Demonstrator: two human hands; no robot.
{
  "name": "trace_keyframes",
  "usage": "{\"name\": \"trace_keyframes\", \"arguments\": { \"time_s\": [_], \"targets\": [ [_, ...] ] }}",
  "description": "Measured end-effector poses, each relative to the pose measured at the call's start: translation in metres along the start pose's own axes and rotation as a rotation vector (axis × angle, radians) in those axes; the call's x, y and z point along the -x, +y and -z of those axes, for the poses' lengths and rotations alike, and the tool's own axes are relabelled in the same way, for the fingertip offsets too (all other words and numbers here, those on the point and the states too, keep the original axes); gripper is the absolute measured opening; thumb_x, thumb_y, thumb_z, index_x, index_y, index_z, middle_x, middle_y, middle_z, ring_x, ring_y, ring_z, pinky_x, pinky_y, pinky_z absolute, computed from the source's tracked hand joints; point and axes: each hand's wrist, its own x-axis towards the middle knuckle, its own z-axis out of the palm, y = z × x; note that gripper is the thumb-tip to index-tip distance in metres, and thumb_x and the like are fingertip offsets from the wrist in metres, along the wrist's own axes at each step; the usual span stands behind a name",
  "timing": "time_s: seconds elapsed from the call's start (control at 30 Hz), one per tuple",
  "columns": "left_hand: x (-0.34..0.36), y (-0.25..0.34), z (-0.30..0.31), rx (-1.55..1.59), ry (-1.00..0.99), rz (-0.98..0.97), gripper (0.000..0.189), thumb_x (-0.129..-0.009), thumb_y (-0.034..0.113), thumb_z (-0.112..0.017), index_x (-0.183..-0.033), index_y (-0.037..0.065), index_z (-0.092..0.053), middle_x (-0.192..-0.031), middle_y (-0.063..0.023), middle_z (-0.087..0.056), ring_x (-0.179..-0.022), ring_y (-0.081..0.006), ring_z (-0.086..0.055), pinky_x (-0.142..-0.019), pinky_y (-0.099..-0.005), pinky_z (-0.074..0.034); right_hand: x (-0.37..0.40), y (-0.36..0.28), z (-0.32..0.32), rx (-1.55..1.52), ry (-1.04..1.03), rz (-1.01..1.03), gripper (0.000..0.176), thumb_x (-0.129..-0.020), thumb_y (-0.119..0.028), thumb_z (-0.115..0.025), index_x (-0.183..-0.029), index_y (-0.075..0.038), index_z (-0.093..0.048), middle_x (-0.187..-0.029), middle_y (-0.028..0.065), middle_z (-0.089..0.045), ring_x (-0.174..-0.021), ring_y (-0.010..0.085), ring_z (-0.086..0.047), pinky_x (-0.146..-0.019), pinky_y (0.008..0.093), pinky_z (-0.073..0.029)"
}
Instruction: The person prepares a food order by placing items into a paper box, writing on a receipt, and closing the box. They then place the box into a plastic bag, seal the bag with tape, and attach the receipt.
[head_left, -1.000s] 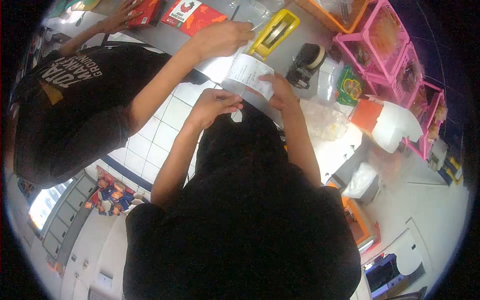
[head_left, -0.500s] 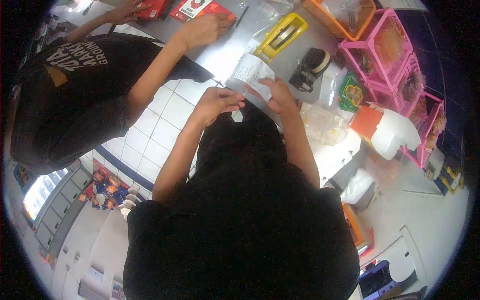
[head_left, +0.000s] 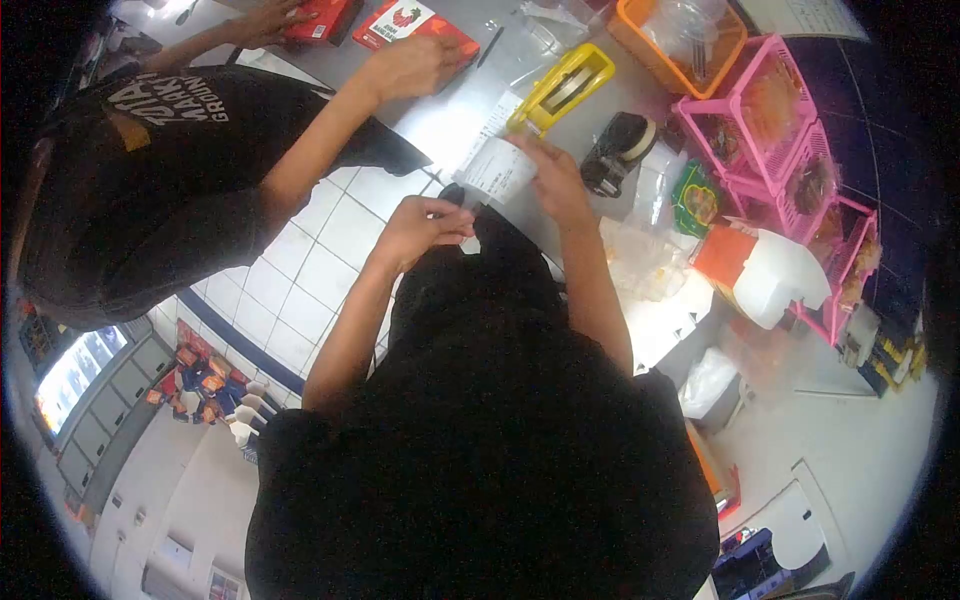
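A curled white printed receipt (head_left: 497,170) is held at its upper right edge by my right hand (head_left: 560,182), over the counter's near edge. The fingers reach close to the yellow tape dispenser (head_left: 563,88). My left hand (head_left: 424,232) is closed in a pinch to the lower left of the receipt, in front of my dark clothing. A small pale patch shows under its fingertips, and I cannot tell what is pinched. Behind the curled receipt, another strip of printed paper (head_left: 494,122) extends over the counter. A black tape dispenser (head_left: 618,153) stands right of my right hand.
On the left, a co-worker's hand (head_left: 418,66) rests by a red and white box (head_left: 412,24). Farther right are an orange basket (head_left: 625,42), pink racks (head_left: 735,130), a green packet (head_left: 694,198) and an orange-and-white carton (head_left: 765,272). White floor tiles (head_left: 290,262) lie below left.
My right hand has moved up with the receipt, closer to the yellow tape dispenser. My left hand has shifted slightly left and down, away from the paper.
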Motion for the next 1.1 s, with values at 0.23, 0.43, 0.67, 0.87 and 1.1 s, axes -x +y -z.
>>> {"name": "trace_keyframes", "arguments": {
  "time_s": [0.23, 0.43, 0.67, 0.87, 1.1],
  "targets": [
    [-0.016, -0.013, 0.007, 0.002, -0.037, 0.038, 0.023, -0.088, 0.011, -0.068, -0.094, -0.011, -0.066, -0.088, -0.0152, -0.069, -0.078, -0.0203, -0.069, -0.071, -0.0266, -0.057, -0.009, 0.026, -0.014, -0.029, 0.176, 0.137, 0.021, -0.09, -0.016, -0.066, -0.099, 0.002, -0.071, -0.09, 0.0075, -0.07, -0.076, 0.0134, -0.064, -0.07, 0.0265, -0.053],
    [-0.045, -0.038, 0.016, -0.054, -0.078, -0.026, 0.021, -0.089, 0.009, -0.066, -0.096, -0.011, -0.066, -0.09, -0.0158, -0.069, -0.08, -0.0202, -0.069, -0.072, -0.027, -0.058, -0.035, 0.066, 0.002, 0.328, 0.453, 0.089, 0.017, -0.082, -0.023, -0.073, -0.089, -0.008, -0.076, -0.076, 0.0035, -0.07, -0.063, 0.0112, -0.059, -0.061, 0.0279, -0.048],
    [0.056, 0.013, -0.006, -0.363, -0.194, -0.014, 0.015, -0.088, 0.009, -0.066, -0.096, -0.004, -0.069, -0.093, -0.0112, -0.069, -0.079, -0.0171, -0.069, -0.064, -0.0257, -0.055, 0.094, -0.001, -0.019, 0.619, 0.442, 0.471, 0.02, -0.083, -0.021, -0.071, -0.09, -0.003, -0.074, -0.085, 0.0103, -0.071, -0.075, 0.0192, -0.065, -0.073, 0.0278, -0.049],
    [0.064, 0.014, -0.092, -0.693, -0.593, -0.353, 0.012, -0.084, 0.012, -0.07, -0.09, 0.002, -0.071, -0.089, -0.01, -0.066, -0.078, -0.0169, -0.067, -0.067, -0.0279, -0.053, 0.258, -0.019, 0.033, 0.426, 0.684, 0.615, 0.012, -0.083, 0.0, -0.068, -0.094, 0.0, -0.072, -0.091, 0.0115, -0.07, -0.093, 0.0206, -0.062, -0.084, 0.0321, -0.047],
    [0.03, -0.07, -0.212, -0.865, -0.829, -0.423, 0.019, -0.08, 0.023, -0.073, -0.084, 0.004, -0.073, -0.082, -0.0101, -0.066, -0.075, -0.0221, -0.065, -0.07, -0.035, -0.051, 0.338, 0.003, 0.154, 0.4, 0.895, 0.452, 0.013, -0.08, -0.002, -0.072, -0.092, 0.0, -0.074, -0.092, 0.0132, -0.072, -0.093, 0.0185, -0.065, -0.087, 0.0299, -0.048]
  ]
}}
